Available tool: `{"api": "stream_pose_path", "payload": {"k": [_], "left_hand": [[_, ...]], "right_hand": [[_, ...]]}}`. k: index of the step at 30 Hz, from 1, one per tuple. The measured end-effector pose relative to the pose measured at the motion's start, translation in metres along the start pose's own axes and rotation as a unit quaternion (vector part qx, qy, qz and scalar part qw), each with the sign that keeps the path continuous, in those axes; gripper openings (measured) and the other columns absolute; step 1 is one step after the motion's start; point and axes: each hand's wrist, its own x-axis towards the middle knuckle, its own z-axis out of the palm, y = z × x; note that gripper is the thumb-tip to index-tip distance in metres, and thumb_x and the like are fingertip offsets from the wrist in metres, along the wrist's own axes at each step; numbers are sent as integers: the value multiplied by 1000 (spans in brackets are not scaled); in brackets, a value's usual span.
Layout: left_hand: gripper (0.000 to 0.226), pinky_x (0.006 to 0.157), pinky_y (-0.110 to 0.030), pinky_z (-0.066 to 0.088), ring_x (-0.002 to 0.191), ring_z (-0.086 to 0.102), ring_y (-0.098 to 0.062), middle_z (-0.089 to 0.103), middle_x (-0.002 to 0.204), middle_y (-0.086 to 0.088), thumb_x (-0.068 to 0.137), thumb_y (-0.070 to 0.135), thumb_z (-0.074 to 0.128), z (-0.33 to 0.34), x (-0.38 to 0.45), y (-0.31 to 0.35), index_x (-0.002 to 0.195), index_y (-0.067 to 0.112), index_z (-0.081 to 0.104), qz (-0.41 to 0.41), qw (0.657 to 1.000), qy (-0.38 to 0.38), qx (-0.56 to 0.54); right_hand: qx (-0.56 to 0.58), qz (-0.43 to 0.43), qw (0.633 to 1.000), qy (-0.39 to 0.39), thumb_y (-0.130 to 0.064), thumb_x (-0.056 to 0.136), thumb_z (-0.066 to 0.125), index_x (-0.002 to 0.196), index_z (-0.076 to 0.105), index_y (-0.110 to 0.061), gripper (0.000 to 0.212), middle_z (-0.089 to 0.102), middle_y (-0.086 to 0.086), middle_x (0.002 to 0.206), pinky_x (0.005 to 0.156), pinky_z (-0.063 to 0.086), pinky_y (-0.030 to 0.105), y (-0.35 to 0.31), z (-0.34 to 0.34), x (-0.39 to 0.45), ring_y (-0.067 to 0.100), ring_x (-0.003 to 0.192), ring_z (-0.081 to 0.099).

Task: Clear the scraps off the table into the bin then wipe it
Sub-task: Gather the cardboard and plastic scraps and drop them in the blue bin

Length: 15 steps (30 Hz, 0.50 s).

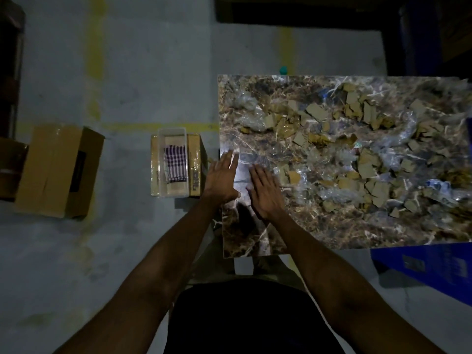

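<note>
A brown marble-patterned table (255,233) fills the right half of the view. Torn cardboard scraps (367,167) and crumpled clear plastic scraps (245,102) lie scattered over most of its top. My left hand (222,178) hovers flat with straight fingers over the table's left edge. My right hand (267,191) lies flat beside it, fingers straight, over a patch of clear plastic near the left end. Neither hand holds anything. A clear plastic tub (172,162) holding a purple-and-white checked cloth (175,164) sits on a cardboard box just left of the table.
An open cardboard box (58,172) lies on the grey floor at the left. A blue box (429,269) stands below the table's right front edge. Dark furniture lines the far side. Yellow floor lines (161,127) cross the concrete.
</note>
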Motion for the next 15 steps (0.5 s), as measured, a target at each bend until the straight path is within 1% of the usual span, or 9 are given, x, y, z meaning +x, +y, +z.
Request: {"api": "stream_pose_path", "payload": {"k": [2, 4, 5, 7, 8, 9, 11, 12, 15], "left_hand": [[143, 129, -51, 11, 160, -4, -33, -13, 172, -12, 70, 51, 91, -3, 1, 9, 164, 12, -9, -15, 1000, -15, 18], [140, 129, -50, 14, 159, -2, -34, -11, 172, -16, 71, 39, 93, -10, 3, 16, 164, 8, -7, -21, 999, -13, 42], [137, 129, -48, 13, 159, -2, -35, -11, 171, -18, 72, 30, 93, -15, 5, 18, 164, 7, -5, -23, 999, -13, 46], [133, 129, -47, 10, 159, -4, -38, -11, 170, -22, 73, 20, 91, -20, 15, 19, 163, 5, -5, -30, 998, -22, 50], [134, 129, -48, 9, 158, -6, -42, -10, 169, -26, 73, 24, 91, -20, 22, 18, 163, 3, -6, -28, 997, -27, 65], [135, 129, -51, 7, 156, -7, -47, -9, 168, -29, 72, 30, 90, -26, 24, 21, 162, 0, -6, -28, 994, -43, 92], [134, 129, -53, 2, 155, -8, -51, -9, 166, -33, 74, 34, 88, -32, 27, 28, 161, -4, -7, -23, 991, -73, 112], [130, 129, -53, 0, 155, -7, -51, -9, 166, -34, 78, 32, 86, -37, 28, 32, 160, -5, -7, -19, 990, -85, 115], [111, 128, -56, 2, 154, -2, -53, -1, 167, -33, 90, 31, 76, -43, 30, 41, 159, -9, 0, -28, 989, -102, 105]], "right_hand": [[-16, 35, 999, 21, -40, 112, 27, 166, 17, -21, 58, 19, 3, 173, 130, 12, 48, 8, -6, -5, 23, 160, 16], [-47, 38, 997, 47, -32, 109, 35, 156, 37, -14, 51, 42, 9, 159, 124, 27, 48, 3, -14, -1, 31, 147, 38], [-55, 32, 996, 62, -30, 106, 39, 146, 46, -13, 44, 53, 10, 146, 114, 36, 47, -4, -20, 8, 33, 133, 49], [-41, 14, 995, 87, -24, 99, 49, 132, 54, -12, 35, 59, 9, 129, 97, 44, 46, -23, -30, 34, 32, 115, 55], [-31, 2, 996, 86, -22, 96, 53, 132, 55, -11, 38, 58, 10, 131, 97, 45, 46, -31, -34, 49, 33, 117, 55], [-20, -6, 997, 72, -20, 93, 56, 138, 53, -10, 46, 56, 12, 138, 103, 44, 48, -37, -38, 65, 34, 125, 53], [-11, -21, 999, 25, -22, 93, 58, 156, 40, -13, 66, 40, 12, 161, 118, 30, 52, -39, -42, 86, 34, 147, 36], [-7, -28, 1000, 1, -23, 95, 56, 161, 32, -16, 71, 30, 10, 168, 122, 24, 52, -36, -41, 92, 32, 153, 27], [-39, -68, 996, -31, -32, 106, 45, 165, 21, -21, 65, 18, 6, 173, 125, 23, 54, -8, -38, 91, 31, 158, 19]]}}
